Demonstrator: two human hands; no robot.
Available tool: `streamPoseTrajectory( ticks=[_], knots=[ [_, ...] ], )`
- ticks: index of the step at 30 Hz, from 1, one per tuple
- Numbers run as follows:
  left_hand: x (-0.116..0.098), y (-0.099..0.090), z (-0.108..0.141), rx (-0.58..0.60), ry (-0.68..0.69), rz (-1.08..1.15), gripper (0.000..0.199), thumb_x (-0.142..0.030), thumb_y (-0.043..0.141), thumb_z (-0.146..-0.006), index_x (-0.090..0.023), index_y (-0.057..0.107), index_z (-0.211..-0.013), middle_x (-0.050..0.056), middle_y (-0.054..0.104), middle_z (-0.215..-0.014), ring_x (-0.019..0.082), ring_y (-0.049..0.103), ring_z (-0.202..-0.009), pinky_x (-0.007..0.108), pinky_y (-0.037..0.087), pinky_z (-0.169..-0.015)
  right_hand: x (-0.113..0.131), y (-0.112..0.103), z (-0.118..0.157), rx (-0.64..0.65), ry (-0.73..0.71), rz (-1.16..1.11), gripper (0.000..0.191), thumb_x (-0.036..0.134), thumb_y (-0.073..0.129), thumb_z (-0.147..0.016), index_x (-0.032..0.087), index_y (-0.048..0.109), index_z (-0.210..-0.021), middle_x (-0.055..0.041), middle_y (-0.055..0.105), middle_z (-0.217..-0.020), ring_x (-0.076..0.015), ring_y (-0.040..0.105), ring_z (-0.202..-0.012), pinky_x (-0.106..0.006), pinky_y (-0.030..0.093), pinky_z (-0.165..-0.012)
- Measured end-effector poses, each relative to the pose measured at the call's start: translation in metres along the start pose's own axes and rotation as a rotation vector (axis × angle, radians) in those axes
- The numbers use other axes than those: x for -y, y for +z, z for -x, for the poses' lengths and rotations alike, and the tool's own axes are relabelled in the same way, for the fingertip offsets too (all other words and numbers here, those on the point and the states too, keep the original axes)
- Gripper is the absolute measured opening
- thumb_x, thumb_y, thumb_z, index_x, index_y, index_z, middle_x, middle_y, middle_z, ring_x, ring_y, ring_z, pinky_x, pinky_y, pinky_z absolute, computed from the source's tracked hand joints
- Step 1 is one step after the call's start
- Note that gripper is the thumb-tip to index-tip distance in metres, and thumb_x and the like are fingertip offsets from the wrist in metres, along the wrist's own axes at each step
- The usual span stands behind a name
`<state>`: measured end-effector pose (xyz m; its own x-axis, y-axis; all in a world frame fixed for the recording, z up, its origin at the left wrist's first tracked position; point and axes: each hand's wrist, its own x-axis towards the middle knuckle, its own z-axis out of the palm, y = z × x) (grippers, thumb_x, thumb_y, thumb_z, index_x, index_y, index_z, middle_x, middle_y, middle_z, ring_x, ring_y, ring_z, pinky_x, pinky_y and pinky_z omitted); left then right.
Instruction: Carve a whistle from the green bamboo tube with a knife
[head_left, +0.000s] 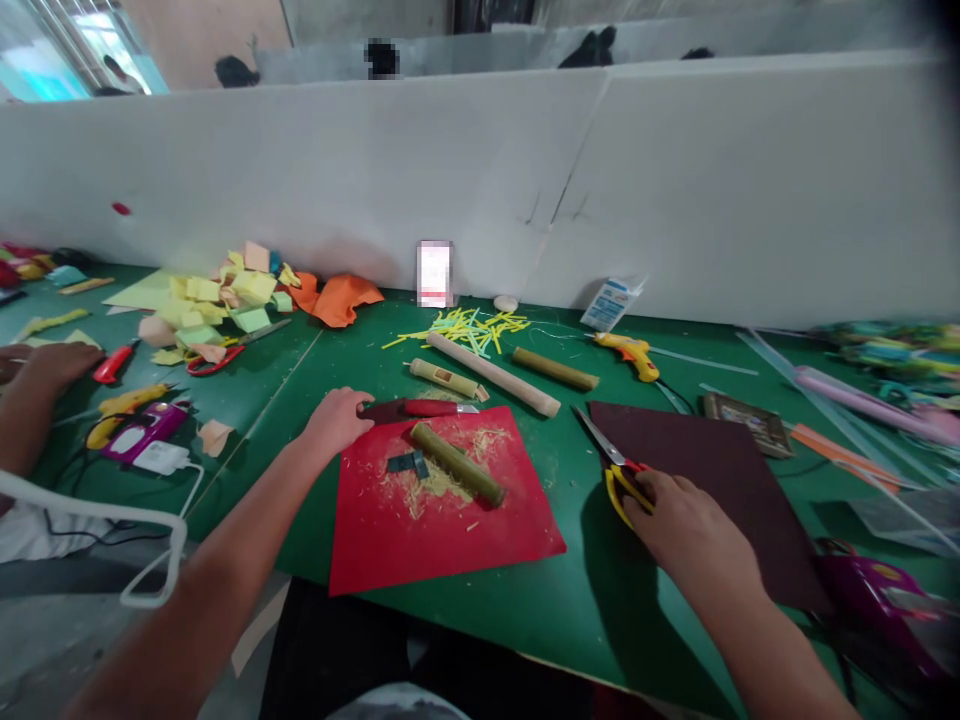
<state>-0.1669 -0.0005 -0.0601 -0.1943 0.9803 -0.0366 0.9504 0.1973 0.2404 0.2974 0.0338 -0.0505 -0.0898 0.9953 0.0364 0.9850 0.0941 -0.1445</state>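
Note:
My left hand [341, 418] has its fingers closed on the dark end of a red-and-black utility knife [431, 408] with a silvery tip, lying along the far edge of a red sheet [450, 545]. On that sheet rest a green bamboo tube [459, 465], pale shavings [416, 495] and small dark pieces [407, 463]. In my right hand [686, 520] is the handle of a pair of scissors [626, 485] with yellow and red grips, blades pointing away to the upper left. The scissors are beside a dark brown sheet [720, 500].
Behind the red sheet lie a notched bamboo piece [448, 380], a pale stick [495, 375], another bamboo tube [555, 369] and yellow-green strips [469, 330]. A phone [435, 275] leans on the white partition [360, 180]. A yellow glue gun [628, 352] lies right. Another person's hand [56, 375] is left.

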Motion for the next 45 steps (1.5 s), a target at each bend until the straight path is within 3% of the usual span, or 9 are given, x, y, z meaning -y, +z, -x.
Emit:
streamPoseTrajectory(
  ticks=[4, 12, 18, 27, 31, 34, 41, 44, 45],
  knots=[
    [0.003, 0.0, -0.003, 0.009, -0.011, 0.016, 0.039, -0.035, 0.067, -0.074, -0.02, 0.067, -0.11, 0.008, 0.066, -0.101, 0.024, 0.06, -0.096, 0.031, 0.045, -0.084, -0.004, -0.004, -0.006, 0.059, 0.022, 0.085, 0.036, 0.031, 0.05, -0.083, 0.01, 0.061, -0.11, -0.0209, 0.063, -0.102, -0.0365, 0.06, -0.094, -0.045, 0.044, -0.083],
    [0.002, -0.002, -0.01, 0.049, -0.047, 0.043, 0.036, -0.033, 0.069, -0.07, -0.022, 0.068, -0.103, 0.005, 0.064, -0.086, 0.021, 0.062, -0.079, 0.029, 0.046, -0.072, -0.015, -0.002, -0.012, 0.135, 0.079, 0.099, 0.04, 0.032, 0.05, -0.082, 0.014, 0.057, -0.117, -0.0192, 0.066, -0.106, -0.0337, 0.064, -0.092, -0.041, 0.046, -0.074],
    [0.0, 0.0, -0.01, 0.048, -0.066, 0.061, 0.033, -0.029, 0.069, -0.07, -0.021, 0.066, -0.102, 0.007, 0.064, -0.1, 0.021, 0.062, -0.087, 0.029, 0.047, -0.074, -0.015, -0.003, -0.014, 0.172, 0.105, 0.093, 0.047, 0.031, 0.055, -0.078, 0.014, 0.054, -0.121, -0.0181, 0.066, -0.106, -0.0344, 0.064, -0.092, -0.041, 0.045, -0.075],
    [-0.001, -0.003, -0.013, 0.106, -0.079, 0.071, 0.035, -0.027, 0.069, -0.069, -0.022, 0.065, -0.103, 0.002, 0.066, -0.079, 0.018, 0.063, -0.071, 0.026, 0.043, -0.059, -0.007, -0.013, -0.015, 0.154, 0.117, 0.06, 0.057, 0.034, 0.052, -0.079, 0.013, 0.045, -0.132, -0.0217, 0.063, -0.11, -0.0341, 0.062, -0.094, -0.039, 0.041, -0.074],
    [-0.002, -0.002, -0.012, 0.089, -0.099, 0.059, 0.024, -0.027, 0.069, -0.069, -0.021, 0.068, -0.092, 0.006, 0.065, -0.096, 0.019, 0.064, -0.079, 0.027, 0.045, -0.065, -0.009, -0.015, -0.017, 0.159, 0.15, 0.011, 0.066, 0.031, 0.053, -0.079, 0.013, 0.037, -0.14, -0.0225, 0.061, -0.113, -0.035, 0.062, -0.093, -0.04, 0.04, -0.071],
    [-0.003, -0.001, -0.013, 0.083, -0.108, 0.061, 0.028, -0.027, 0.07, -0.068, -0.021, 0.067, -0.095, 0.007, 0.065, -0.101, 0.021, 0.064, -0.085, 0.028, 0.046, -0.069, -0.012, -0.015, -0.018, 0.159, 0.178, -0.064, 0.07, 0.027, 0.057, -0.075, 0.01, 0.037, -0.139, -0.0243, 0.059, -0.116, -0.0352, 0.061, -0.097, -0.039, 0.041, -0.073],
    [-0.005, -0.004, -0.016, 0.115, -0.15, 0.1, 0.044, -0.024, 0.072, -0.065, -0.023, 0.063, -0.108, 0.003, 0.069, -0.085, 0.02, 0.065, -0.076, 0.026, 0.043, -0.061, -0.006, -0.024, -0.013, 0.104, 0.249, -0.379, 0.059, 0.03, 0.053, -0.078, 0.011, 0.045, -0.132, -0.0186, 0.063, -0.102, -0.0268, 0.063, -0.084, -0.035, 0.046, -0.072],
    [-0.003, -0.004, -0.017, 0.131, -0.173, 0.143, 0.045, -0.025, 0.073, -0.064, -0.022, 0.062, -0.107, 0.001, 0.066, -0.073, 0.02, 0.064, -0.069, 0.026, 0.041, -0.057, 0.008, -0.032, -0.005, 0.108, 0.27, -0.621, 0.058, 0.035, 0.051, -0.081, 0.013, 0.042, -0.134, -0.0161, 0.064, -0.104, -0.0209, 0.063, -0.076, -0.029, 0.047, -0.061],
    [-0.002, -0.003, -0.017, 0.133, -0.179, 0.161, 0.043, -0.025, 0.073, -0.063, -0.021, 0.063, -0.105, 0.0, 0.065, -0.071, 0.02, 0.064, -0.067, 0.026, 0.04, -0.056, 0.013, -0.034, -0.002, 0.13, 0.309, -0.874, 0.058, 0.034, 0.057, -0.078, 0.016, 0.046, -0.132, -0.0148, 0.063, -0.105, -0.0193, 0.062, -0.073, -0.029, 0.047, -0.059]
  ],
)
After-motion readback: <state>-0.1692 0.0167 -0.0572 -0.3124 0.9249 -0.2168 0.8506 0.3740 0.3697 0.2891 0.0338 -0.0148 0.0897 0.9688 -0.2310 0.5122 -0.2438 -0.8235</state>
